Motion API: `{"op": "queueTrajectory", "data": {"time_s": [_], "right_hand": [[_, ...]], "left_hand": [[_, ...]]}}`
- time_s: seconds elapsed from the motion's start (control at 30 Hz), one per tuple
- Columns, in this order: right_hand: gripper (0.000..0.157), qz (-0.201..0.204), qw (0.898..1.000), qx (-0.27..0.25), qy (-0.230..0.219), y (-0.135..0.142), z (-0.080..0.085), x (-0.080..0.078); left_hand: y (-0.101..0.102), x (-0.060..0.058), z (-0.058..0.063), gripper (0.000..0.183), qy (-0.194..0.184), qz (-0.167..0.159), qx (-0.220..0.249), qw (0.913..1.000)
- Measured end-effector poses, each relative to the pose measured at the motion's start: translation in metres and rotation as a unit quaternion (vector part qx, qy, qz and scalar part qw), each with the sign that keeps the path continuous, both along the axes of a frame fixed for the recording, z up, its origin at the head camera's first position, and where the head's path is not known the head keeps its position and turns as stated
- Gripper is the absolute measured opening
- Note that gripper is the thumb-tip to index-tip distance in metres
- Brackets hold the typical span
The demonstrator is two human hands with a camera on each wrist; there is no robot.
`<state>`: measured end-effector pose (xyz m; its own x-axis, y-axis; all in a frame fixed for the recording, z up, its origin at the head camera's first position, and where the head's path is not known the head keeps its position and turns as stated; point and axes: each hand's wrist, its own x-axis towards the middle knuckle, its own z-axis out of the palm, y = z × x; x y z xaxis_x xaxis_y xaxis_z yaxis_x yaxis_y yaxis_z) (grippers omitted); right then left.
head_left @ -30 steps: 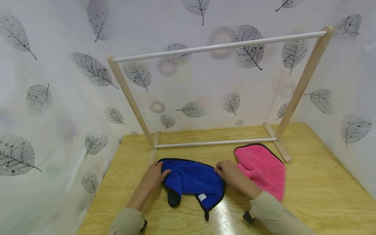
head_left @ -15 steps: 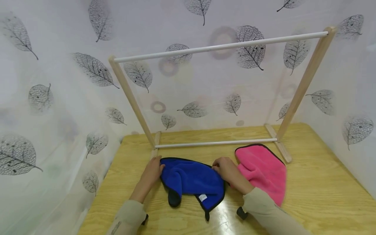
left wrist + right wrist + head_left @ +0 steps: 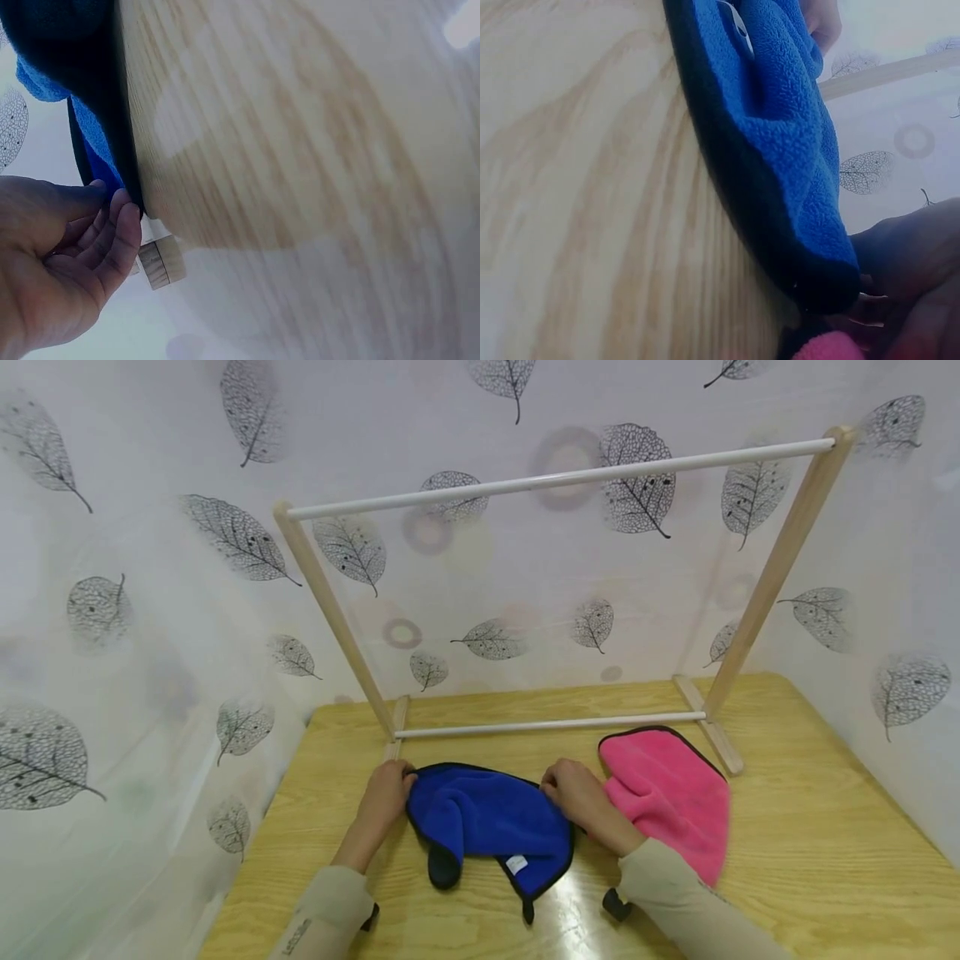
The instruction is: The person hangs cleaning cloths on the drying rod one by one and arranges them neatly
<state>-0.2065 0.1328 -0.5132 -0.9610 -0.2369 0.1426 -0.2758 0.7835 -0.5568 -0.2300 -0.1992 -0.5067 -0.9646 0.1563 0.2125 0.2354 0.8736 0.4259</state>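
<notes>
A blue towel (image 3: 502,818) with black edging lies rumpled on the wooden table, a white label (image 3: 516,863) near its front corner. At its left end, my left hand (image 3: 384,797) pinches the edge between thumb and fingers, as the left wrist view shows with the towel's blue end (image 3: 94,142). My right hand (image 3: 583,802) grips the upper right edge; in the right wrist view its fingers are partly hidden behind the towel's dark border (image 3: 780,262). A pink towel (image 3: 675,797) with black edging lies just right of that hand.
Behind the towels stands a wooden rack with a white top bar (image 3: 562,481) and a white lower bar (image 3: 547,725). Its right foot (image 3: 708,727) is close to the pink towel. Leaf-print sheeting (image 3: 495,577) surrounds the table (image 3: 810,843).
My left hand has shifted slightly up and left to the blue towel's end, its thumb drawn in at the edge. My right hand has moved a little left along the upper edge.
</notes>
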Motion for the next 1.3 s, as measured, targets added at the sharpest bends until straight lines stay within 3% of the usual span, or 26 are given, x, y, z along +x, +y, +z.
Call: {"op": "queueTrajectory", "data": {"time_s": [0.3, 0.53, 0.73, 0.9, 1.0, 1.13, 1.3], "right_hand": [[0.010, -0.034, 0.999, -0.038, 0.003, -0.003, 0.004, 0.002], [0.008, -0.035, 0.994, -0.096, 0.046, -0.001, 0.004, 0.001], [0.008, -0.013, 0.985, -0.140, 0.096, 0.005, 0.014, -0.003], [0.018, 0.007, 0.987, -0.143, 0.075, 0.010, 0.027, -0.003], [0.019, 0.006, 0.986, -0.158, 0.057, 0.013, 0.035, -0.002], [0.016, -0.008, 0.983, -0.178, 0.049, 0.016, 0.043, -0.001], [0.012, -0.038, 0.979, -0.186, 0.070, 0.019, 0.050, -0.002]], "left_hand": [[-0.004, -0.001, 0.004, 0.008, -0.026, 0.026, 0.061, 0.9975], [-0.006, 0.004, 0.012, 0.011, -0.037, 0.031, 0.097, 0.9941], [-0.007, 0.004, 0.021, 0.011, -0.020, 0.031, 0.122, 0.9918], [-0.005, 0.006, 0.033, 0.011, -0.014, 0.036, 0.136, 0.9900], [-0.004, 0.008, 0.040, 0.014, -0.030, 0.046, 0.160, 0.9855], [-0.003, 0.010, 0.049, 0.017, -0.046, 0.060, 0.188, 0.9793], [-0.002, 0.011, 0.060, 0.016, -0.041, 0.061, 0.213, 0.9742]]}}
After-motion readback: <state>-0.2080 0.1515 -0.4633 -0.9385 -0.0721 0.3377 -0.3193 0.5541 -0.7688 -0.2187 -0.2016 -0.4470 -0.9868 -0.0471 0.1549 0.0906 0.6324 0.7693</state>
